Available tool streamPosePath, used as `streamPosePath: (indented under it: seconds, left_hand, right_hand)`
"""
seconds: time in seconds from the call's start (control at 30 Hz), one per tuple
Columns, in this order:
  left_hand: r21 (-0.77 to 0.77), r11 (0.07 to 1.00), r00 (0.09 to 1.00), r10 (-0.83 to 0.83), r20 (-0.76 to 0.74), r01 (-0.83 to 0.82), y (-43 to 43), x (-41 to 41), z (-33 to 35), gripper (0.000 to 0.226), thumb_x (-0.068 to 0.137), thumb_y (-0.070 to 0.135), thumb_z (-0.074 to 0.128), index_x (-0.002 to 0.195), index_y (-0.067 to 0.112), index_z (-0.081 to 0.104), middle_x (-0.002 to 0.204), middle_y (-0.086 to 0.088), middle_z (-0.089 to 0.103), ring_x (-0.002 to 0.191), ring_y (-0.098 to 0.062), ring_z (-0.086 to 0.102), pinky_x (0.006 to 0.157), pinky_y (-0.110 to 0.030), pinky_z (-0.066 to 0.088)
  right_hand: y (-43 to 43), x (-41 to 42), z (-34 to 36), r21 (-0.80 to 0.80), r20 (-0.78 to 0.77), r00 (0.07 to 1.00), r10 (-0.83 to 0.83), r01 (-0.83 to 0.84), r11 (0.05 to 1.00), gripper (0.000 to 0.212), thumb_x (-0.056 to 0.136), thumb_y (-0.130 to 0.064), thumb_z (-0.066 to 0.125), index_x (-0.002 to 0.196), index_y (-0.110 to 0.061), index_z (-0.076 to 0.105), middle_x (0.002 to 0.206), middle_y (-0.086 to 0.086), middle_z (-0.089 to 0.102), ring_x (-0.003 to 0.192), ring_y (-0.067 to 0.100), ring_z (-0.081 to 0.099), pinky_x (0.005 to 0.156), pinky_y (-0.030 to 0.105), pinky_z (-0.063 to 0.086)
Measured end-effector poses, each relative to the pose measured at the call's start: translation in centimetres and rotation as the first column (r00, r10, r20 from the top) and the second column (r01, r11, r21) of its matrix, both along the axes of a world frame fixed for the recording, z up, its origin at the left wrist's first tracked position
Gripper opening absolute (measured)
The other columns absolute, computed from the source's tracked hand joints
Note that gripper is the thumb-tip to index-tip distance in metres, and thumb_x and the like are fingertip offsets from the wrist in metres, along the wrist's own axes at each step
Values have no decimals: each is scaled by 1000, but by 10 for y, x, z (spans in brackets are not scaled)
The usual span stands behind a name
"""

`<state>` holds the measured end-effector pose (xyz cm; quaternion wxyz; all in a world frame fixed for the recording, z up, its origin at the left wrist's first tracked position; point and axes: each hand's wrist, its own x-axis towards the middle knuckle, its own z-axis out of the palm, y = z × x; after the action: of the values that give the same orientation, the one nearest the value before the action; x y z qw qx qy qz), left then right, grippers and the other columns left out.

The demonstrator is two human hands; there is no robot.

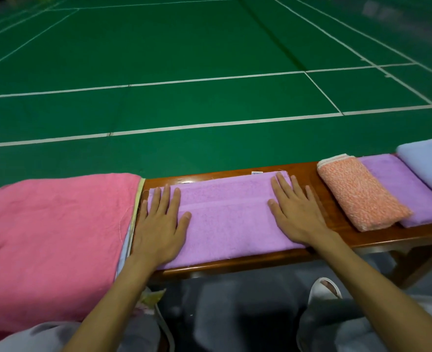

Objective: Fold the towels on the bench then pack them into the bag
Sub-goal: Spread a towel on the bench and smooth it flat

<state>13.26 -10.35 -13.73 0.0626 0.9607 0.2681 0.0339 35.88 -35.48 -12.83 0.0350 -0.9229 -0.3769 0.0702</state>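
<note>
1. The left hand (159, 219) and right hand (296, 212) lie flat, grip wide, holding nothing, pressing the folded lilac towel (230, 219) on the tabletop (377, 237).
2. Just left of them: a pink towel (52, 237) (spread wide).
3. To the right: a folded orange towel (362, 194), purple towel (408, 189) and blue towel (431, 168).

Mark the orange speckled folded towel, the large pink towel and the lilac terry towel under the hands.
Orange speckled folded towel (362, 196): head view, middle of its top face.
Large pink towel (52, 237): head view, centre of the spread cloth.
Lilac terry towel (227, 217): head view, bare middle of its top.
</note>
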Motion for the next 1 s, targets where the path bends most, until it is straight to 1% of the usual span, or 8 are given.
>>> streamPosePath:
  seconds: [0.1,0.17,0.3,0.4,0.6,0.73,0.87,1.0]
  left_hand:
    - [7,1000,1000,14,-23,-14,-2,2,3,87,92,71,-8,164,23,-4,171,-1,-12,156,-23,-21,126,-42,-14]
    - [18,1000,1000,11,-18,-11,-10,5,9,87,93,72,-5,164,22,-5,171,-2,-13,156,-23,-22,126,-45,-14]
    - [-34,995,993,-87,76,90,-40,19,24,83,94,71,-1,164,26,-7,169,2,-18,155,-19,-26,126,-44,-16]
    - [-76,991,990,-102,92,109,-68,32,19,81,96,70,0,165,28,-4,171,0,-16,157,-22,-21,128,-47,-8]
    - [-70,997,999,-28,30,30,-96,45,-3,84,95,74,8,165,29,-1,171,-5,-15,156,-30,-22,126,-52,-11]
    - [-76,995,998,-65,23,66,-104,54,-1,86,94,76,4,165,29,1,172,-5,-13,157,-30,-20,126,-51,-11]
    - [-138,986,995,-84,56,91,-117,60,6,98,83,82,-15,165,30,-1,172,-1,-13,157,-25,-21,127,-49,-10]
    - [-329,942,961,30,276,66,-121,61,31,87,92,79,9,165,32,12,172,5,10,159,-15,4,129,-37,8]
  right_hand:
    - [-1,-2,5,91,-28,999,-42,44,995,79,97,-62,3,165,-22,1,173,1,-4,159,25,0,127,49,6]
    - [-1,-5,10,247,-13,989,-145,144,958,72,104,-52,32,162,-11,19,169,12,22,151,33,28,121,48,26]
    - [3,-7,26,319,-61,921,-385,383,867,53,96,-52,61,125,-9,54,121,13,59,107,30,56,84,40,49]
    - [7,-7,33,280,-223,884,-411,462,841,49,92,-53,68,112,-12,52,101,3,55,87,23,53,68,33,40]
    - [7,2,28,394,-316,908,-274,389,833,25,99,-40,63,107,-17,57,99,-1,63,85,17,60,67,31,44]
    - [-8,15,36,590,-466,879,-97,390,707,11,103,-22,60,102,-18,50,93,-4,56,83,10,54,71,31,42]
    - [-14,27,50,634,-539,841,-43,438,637,24,100,-7,60,122,-10,51,113,1,60,96,4,58,81,21,45]
    - [-5,30,73,634,-667,745,-7,573,519,62,96,-2,66,150,-18,42,117,2,60,98,12,63,74,16,51]
